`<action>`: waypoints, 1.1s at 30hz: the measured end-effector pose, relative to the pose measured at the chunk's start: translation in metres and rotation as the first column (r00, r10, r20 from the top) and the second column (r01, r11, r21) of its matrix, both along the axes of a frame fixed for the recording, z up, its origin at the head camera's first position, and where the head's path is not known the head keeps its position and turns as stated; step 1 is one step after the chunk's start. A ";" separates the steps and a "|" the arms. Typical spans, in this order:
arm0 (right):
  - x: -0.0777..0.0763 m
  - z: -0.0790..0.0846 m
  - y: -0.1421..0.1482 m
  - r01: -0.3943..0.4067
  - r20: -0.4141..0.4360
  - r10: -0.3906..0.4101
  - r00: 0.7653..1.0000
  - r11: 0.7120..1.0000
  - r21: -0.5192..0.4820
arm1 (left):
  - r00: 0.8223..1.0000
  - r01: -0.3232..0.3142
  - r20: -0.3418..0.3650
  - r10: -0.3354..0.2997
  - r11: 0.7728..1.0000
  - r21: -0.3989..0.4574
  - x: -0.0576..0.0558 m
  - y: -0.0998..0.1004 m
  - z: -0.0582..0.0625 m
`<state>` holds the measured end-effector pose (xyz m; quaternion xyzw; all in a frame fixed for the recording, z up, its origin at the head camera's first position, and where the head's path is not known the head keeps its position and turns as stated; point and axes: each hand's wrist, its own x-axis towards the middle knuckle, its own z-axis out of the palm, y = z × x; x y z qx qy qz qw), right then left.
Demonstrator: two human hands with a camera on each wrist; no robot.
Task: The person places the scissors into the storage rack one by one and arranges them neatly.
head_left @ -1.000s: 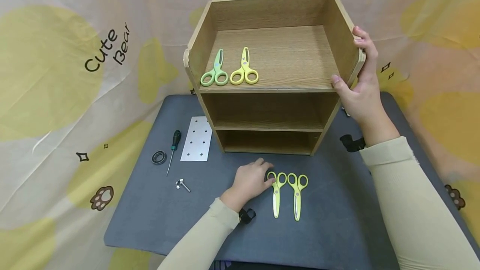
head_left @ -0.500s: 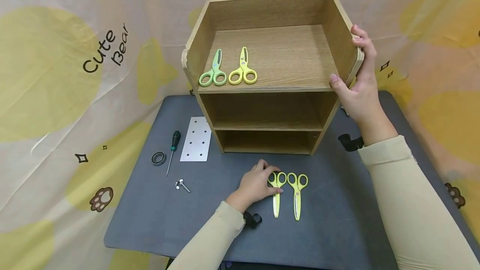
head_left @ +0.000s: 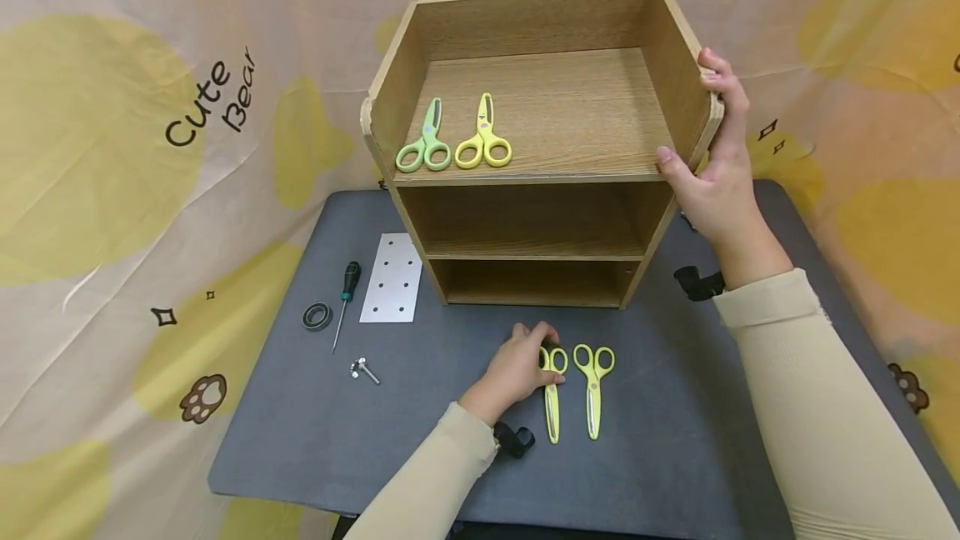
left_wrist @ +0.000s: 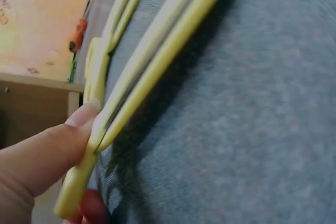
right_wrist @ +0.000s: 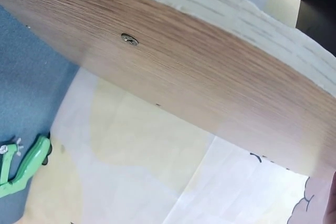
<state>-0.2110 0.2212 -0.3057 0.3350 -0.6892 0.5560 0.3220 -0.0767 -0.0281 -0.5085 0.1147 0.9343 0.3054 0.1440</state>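
Shelf unit (head_left: 570, 115): wood or wood-look, we'd say, grained, smooth, low sheen; edge trim (right_wrist: 252, 22) paler, nicked, rougher. Screw head (right_wrist: 129, 39): metal, dull shine. Yellow scissors (head_left: 552, 407): plastic-look, smooth, semi-gloss. Worktop (head_left: 300, 440): matt, fabric-like close up. Screwdriver (head_left: 350, 286): plastic-look hdl., metal shaft. Bolts (head_left: 363, 367): bright metal. Perf. plate (head_left: 392, 296): smooth; mat'l we can't tell. Backdrop (head_left: 97, 148): printed cloth, creased, slight sheen.

**Our left hand (head_left: 513, 367) pinches, our right hand (head_left: 718, 173) grips**

In our head view, the left lies between five and six o'clock, its left forearm (head_left: 435, 480) pointing towards one. The right sits between two and three, its right forearm (head_left: 832, 407) angled towards eleven, thumb (head_left: 677, 167) spread from curled fingers (head_left: 726, 82).
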 end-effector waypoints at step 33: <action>-0.001 0.000 -0.002 0.013 0.027 -0.012 1.000 1.000 -0.027 | 0.982 0.076 -0.187 -0.028 0.964 0.253 0.000 -0.029 0.073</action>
